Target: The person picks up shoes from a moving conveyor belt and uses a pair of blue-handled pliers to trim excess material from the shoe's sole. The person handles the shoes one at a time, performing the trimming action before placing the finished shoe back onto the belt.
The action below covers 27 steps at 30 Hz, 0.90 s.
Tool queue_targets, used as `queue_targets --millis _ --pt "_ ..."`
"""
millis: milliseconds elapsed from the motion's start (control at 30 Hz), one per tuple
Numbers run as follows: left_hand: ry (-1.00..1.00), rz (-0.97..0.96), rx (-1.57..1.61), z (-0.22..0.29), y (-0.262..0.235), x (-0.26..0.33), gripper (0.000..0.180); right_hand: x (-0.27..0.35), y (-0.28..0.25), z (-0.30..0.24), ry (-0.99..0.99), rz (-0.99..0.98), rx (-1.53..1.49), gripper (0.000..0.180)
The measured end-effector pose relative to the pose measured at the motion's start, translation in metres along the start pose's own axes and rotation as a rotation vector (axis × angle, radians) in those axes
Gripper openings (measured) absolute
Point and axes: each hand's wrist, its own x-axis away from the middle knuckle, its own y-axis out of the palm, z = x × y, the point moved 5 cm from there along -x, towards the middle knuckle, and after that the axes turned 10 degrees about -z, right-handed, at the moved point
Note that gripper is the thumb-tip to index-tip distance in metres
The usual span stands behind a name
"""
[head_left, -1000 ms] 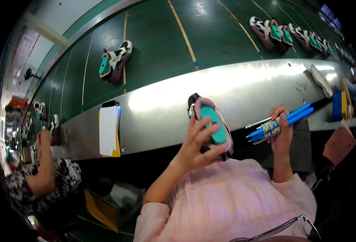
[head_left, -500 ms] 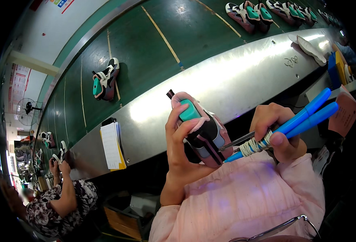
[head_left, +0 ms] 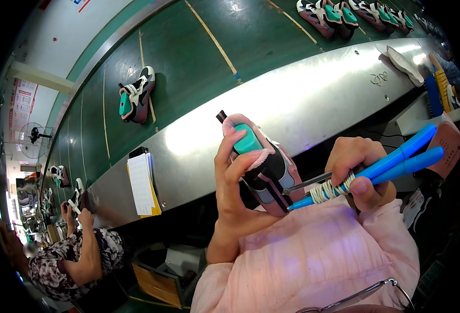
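My left hand (head_left: 232, 180): closed around 1 sneaker (head_left: 264, 169). My right hand (head_left: 358, 172): gripping 2 blue pens (head_left: 391, 164), tips touching the sneaker.

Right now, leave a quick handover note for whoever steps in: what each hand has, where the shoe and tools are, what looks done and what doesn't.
Left hand: holds the pink, black and teal sneaker up over the lap, thumb on its teal tongue.
Right hand: grips a bundle of two blue pens and a thin metal tool bound with white cord, tips touching the sneaker's side.
Conveyor: a matching sneaker lies on the green belt; more sit at the far right. A clipboard of papers leans on the steel rail.
Done: sneaker picked up. Left: cannot tell any marks; it hasn't gone back on the belt.
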Motion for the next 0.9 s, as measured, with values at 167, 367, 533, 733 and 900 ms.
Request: queue_targets --millis 167,367,533,733,900 --pt "0.001 -0.001 0.008 0.001 -0.003 0.002 0.090 -0.002 0.003 -0.001 -0.021 0.040 0.040 0.029" --pt "0.011 -0.017 -0.077 0.003 -0.009 0.002 0.091 -0.019 0.011 -0.016 -0.100 -0.091 0.259 0.037" --pt "0.041 -0.034 -0.056 0.005 -0.007 0.000 0.090 -0.027 0.024 -0.045 -0.243 -0.331 0.606 0.021" --pt "0.036 -0.016 -0.089 0.005 -0.013 0.002 0.089 -0.022 0.035 -0.040 -0.394 -0.290 0.670 0.024" --pt "0.025 -0.034 -0.080 0.006 -0.013 0.000 0.087 -0.019 0.035 -0.037 -0.446 -0.248 0.640 0.024"
